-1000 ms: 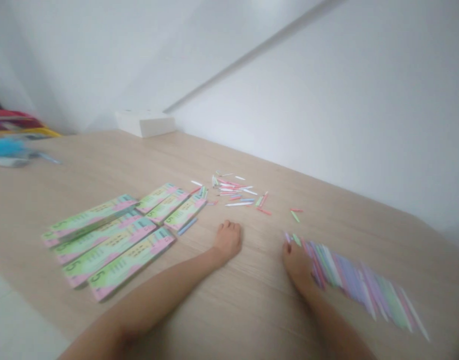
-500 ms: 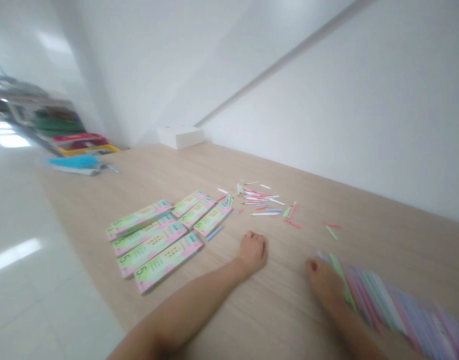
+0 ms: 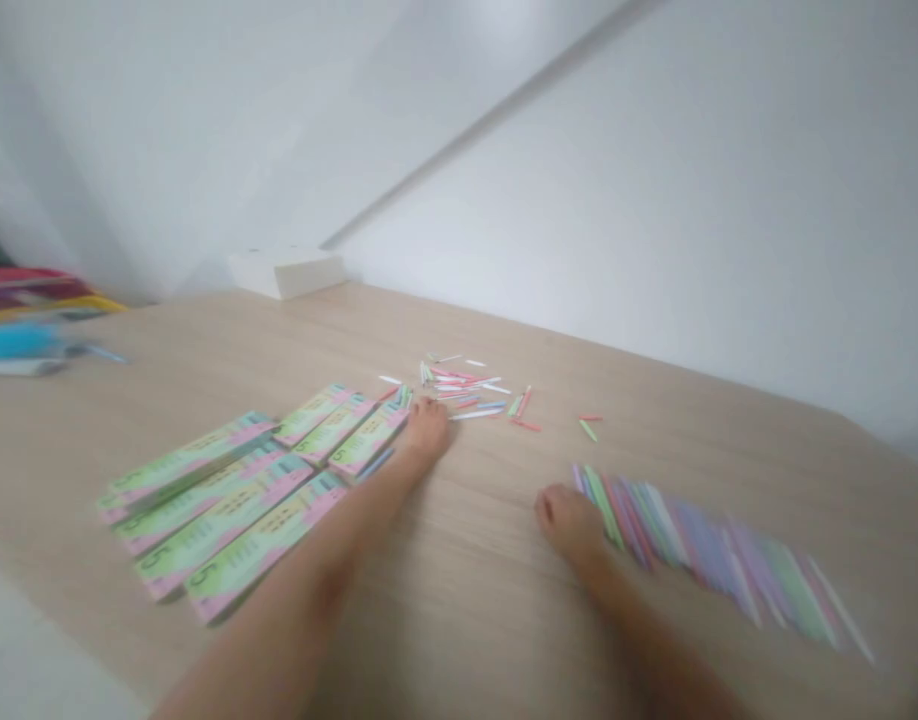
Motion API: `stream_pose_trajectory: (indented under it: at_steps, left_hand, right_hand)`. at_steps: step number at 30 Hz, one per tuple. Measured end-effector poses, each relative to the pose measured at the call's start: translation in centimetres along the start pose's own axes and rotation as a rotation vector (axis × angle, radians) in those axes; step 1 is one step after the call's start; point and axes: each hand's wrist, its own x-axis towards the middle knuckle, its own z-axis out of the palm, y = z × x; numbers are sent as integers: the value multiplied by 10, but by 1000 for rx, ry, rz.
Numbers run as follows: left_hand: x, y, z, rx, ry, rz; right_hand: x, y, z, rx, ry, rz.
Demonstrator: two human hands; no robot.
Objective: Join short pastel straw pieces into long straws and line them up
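Observation:
My left hand (image 3: 429,428) reaches to the near left edge of a loose scatter of short coloured sticks (image 3: 466,384), beside the front end of a small printed box (image 3: 369,438). Its fingertips are blurred and point away, so any hold on a stick is hidden. My right hand (image 3: 569,518) rests on the table with its fingers curled in, and no stick shows poking out of it. It lies at the left end of a long slanting row of thin pink, green, white and purple sticks (image 3: 699,545).
Several green and pink boxes marked 5 (image 3: 226,530) lie side by side at left. A white box (image 3: 301,272) stands at the back by the wall. A blue item (image 3: 20,340) lies at far left. Two stray sticks (image 3: 589,430) lie right of the scatter.
My left hand has moved forward and left, from bare table to the edge of the scattered sticks. The view has swung right, showing more of the stick row; my right hand stays by its end.

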Motion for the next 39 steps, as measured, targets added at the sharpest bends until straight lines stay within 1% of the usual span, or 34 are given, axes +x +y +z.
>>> stream_pose_trajectory:
  at_steps: [1, 3, 5, 6, 8, 11, 13, 14, 16, 18, 19, 21, 23, 25, 28, 30, 32, 34, 36, 38, 39]
  left_hand:
    - [5, -5, -2, 1, 3, -4]
    - [11, -9, -3, 4, 2, 23]
    - [12, -6, -2, 10, -4, 91]
    - [13, -2, -1, 12, -4, 132]
    - [15, 11, 2, 6, 7, 205]
    - [24, 44, 10, -23, 19, 291]
    - [31, 72, 18, -42, 8, 353]
    - [34, 86, 22, -52, 1, 383]
    - [41, 111, 31, -72, -6, 424]
    - [49, 129, 36, -92, -11, 445]
    - [53, 135, 38, -103, -13, 451]
    - [59, 143, 40, -124, -22, 455]
    - [62, 147, 39, -146, -35, 457]
    - [59, 147, 37, -162, -53, 457]
    - [44, 143, 32, -147, -86, 410]
    - [27, 137, 27, -111, -106, 339]
    - [6, 130, 20, -66, -131, 248]
    - [-16, 123, 10, -63, -178, 153]
    - [-39, 116, -2, -164, -243, 89]
    - [-60, 111, -13, -322, -290, 74]
    - [-70, 108, -17, -382, -289, 78]
  right_hand:
    - [-5, -5, -1, -6, 27, -147]
    - [-15, -17, -2, -4, 87, -388]
    - [-21, -33, -2, 9, 143, -538]
    - [-22, -43, -1, 24, 163, -581]
    - [-22, -62, 0, 72, 198, -600]
    - [-16, -84, 4, 173, 216, -592]
    - [-11, -88, 6, 260, 203, -544]
    - [-9, -87, 7, 306, 189, -486]
    - [-7, -83, 7, 383, 159, -323]
    - [-5, -79, 7, 421, 140, -186]
    - [-5, -77, 7, 428, 134, -162]
    - [-6, -77, 9, 422, 129, -198]
    - [-7, -78, 11, 407, 129, -256]
    - [-9, -78, 12, 405, 151, -277]
    - [-11, -76, 9, 436, 273, -228]
    - [-12, -72, 5, 473, 375, -151]
    - [-12, -67, 1, 556, 392, -56]
    - [-11, -60, 0, 714, 365, 103]
    - [-8, -54, 1, 867, 334, 283]
    - [-6, -52, 4, 986, 316, 427]
    - [-5, -53, 5, 1033, 310, 477]
